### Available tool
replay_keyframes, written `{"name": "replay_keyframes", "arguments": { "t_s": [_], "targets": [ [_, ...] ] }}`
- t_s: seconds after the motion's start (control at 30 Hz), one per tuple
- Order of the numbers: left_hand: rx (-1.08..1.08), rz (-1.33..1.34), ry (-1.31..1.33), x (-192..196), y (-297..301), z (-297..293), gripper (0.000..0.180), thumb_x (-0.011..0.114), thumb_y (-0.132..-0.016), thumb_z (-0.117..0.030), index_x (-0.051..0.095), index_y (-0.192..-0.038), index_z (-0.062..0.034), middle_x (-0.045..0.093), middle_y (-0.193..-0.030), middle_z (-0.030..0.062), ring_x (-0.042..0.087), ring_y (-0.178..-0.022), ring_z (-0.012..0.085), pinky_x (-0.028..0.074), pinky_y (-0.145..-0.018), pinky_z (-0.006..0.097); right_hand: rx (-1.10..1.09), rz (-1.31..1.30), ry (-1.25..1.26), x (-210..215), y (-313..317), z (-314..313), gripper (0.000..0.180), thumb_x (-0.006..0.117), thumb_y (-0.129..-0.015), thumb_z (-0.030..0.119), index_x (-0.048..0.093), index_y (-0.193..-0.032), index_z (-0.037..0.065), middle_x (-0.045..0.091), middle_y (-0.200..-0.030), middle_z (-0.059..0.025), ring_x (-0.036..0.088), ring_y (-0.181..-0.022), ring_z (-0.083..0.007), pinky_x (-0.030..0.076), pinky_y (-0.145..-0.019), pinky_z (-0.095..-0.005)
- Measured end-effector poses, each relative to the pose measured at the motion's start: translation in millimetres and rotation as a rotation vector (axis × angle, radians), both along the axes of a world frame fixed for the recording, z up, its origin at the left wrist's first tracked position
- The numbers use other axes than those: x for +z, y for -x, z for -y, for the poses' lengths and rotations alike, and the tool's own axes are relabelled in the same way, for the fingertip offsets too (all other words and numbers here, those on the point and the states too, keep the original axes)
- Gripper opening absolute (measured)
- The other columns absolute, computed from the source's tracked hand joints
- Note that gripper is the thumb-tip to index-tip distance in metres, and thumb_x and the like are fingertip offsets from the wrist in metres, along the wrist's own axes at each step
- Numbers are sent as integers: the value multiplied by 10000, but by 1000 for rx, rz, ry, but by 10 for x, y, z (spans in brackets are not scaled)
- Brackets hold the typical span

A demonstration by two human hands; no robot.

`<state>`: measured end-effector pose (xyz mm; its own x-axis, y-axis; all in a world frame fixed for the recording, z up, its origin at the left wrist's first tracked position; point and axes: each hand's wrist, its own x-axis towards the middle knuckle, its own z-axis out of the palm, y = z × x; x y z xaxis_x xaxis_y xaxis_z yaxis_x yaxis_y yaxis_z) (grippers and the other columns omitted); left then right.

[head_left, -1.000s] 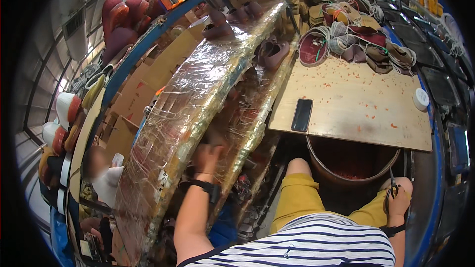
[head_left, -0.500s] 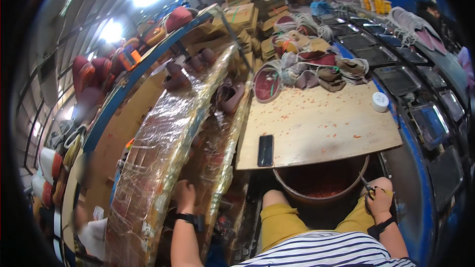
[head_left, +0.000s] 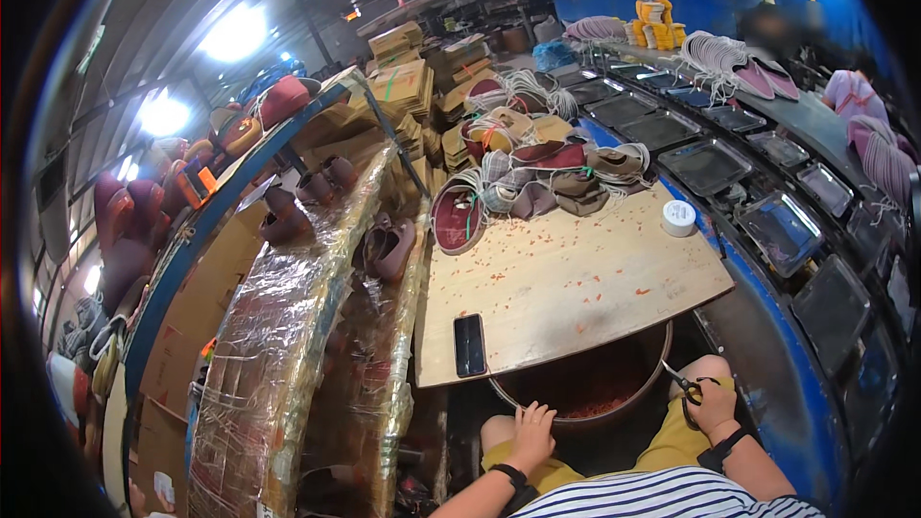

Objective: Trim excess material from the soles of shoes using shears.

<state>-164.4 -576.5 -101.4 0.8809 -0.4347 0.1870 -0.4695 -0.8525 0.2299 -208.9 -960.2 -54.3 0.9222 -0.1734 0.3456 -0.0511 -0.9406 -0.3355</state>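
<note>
My left hand (head_left: pixel 532 436) rests over my left knee, its fingers stretched and holding nothing, by the rim of a round tub (head_left: pixel 587 414). Small reddish scraps lie inside this tub. Black-handled scissors (head_left: pixel 679 381) are gripped in my right hand (head_left: pixel 712 410) above my right thigh, blades pointing up and left towards the tub. Over the tub's far part reaches a pale wooden board (head_left: pixel 566 278) strewn with orange-red trimmings. On it are a dark phone (head_left: pixel 470 345), a white round container (head_left: pixel 678 218) and, at its far end, a heap of shoes (head_left: pixel 537 173).
Two shelves wrapped in clear film (head_left: pixel 278 345) stand on the left, with maroon shoes (head_left: pixel 389 247) on them. Behind them runs a blue-edged rack (head_left: pixel 206 216). Rows of dark metal trays (head_left: pixel 710 165) line the right. Stacked cardboard (head_left: pixel 403 86) fills the back.
My left hand has come away from the wrapped shelves on the left to my left knee. The view has swung right. The scissors stay in my right hand.
</note>
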Motion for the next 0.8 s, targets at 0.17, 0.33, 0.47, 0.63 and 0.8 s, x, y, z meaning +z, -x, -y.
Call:
{"name": "replay_keyframes", "arguments": {
  "t_s": [0.17, 0.33, 0.47, 0.63, 0.8],
  "targets": [
    [55, 42, 154, -162, 83, 28, 666, 740, -659, -82, 504, -1281, -117, 454, -1361, 107, 330, -1365, 326, 226, -1133, 589, -13, -33, 18, 62, -80, -100, 256, 742, -705, 299, 657, -828, 91, 669, -767, -122, 649, -709, -345, 510, -647, -443],
    [42, 23, 196, -174, 40, -39, 680, 750, -669, -103, 495, -1297, -143, 436, -1386, 79, 317, -1375, 305, 247, -1116, 588, -34, -43, 89, 90, -166, -195, 256, 760, -696, 291, 629, -790, 92, 660, -749, -111, 644, -701, -328, 503, -647, -437],
    [18, 23, 194, -196, 36, -105, 675, 736, -684, -124, 492, -1313, -153, 428, -1404, 67, 308, -1382, 291, 250, -1115, 582, -19, -34, 78, 132, -293, -305, 250, 755, -697, 286, 625, -782, 91, 655, -742, -112, 640, -696, -334, 502, -645, -440],
    [-66, -99, 152, -81, 17, -228, 712, 709, -715, -133, 452, -1378, -155, 407, -1445, 60, 299, -1397, 273, 236, -1132, 552, -43, 30, 23, 210, -514, -377, 250, 747, -709, 274, 649, -830, 78, 663, -770, -120, 640, -710, -348, 505, -658, -442],
    [-165, -177, 133, 28, -17, -346, 732, 683, -740, -99, 409, -1418, -134, 384, -1475, 68, 307, -1404, 273, 237, -1138, 538, -71, -17, 52, 164, -716, -359, 254, 744, -725, 292, 667, -881, 106, 679, -814, -119, 650, -747, -353, 513, -689, -448]
  ]
}}
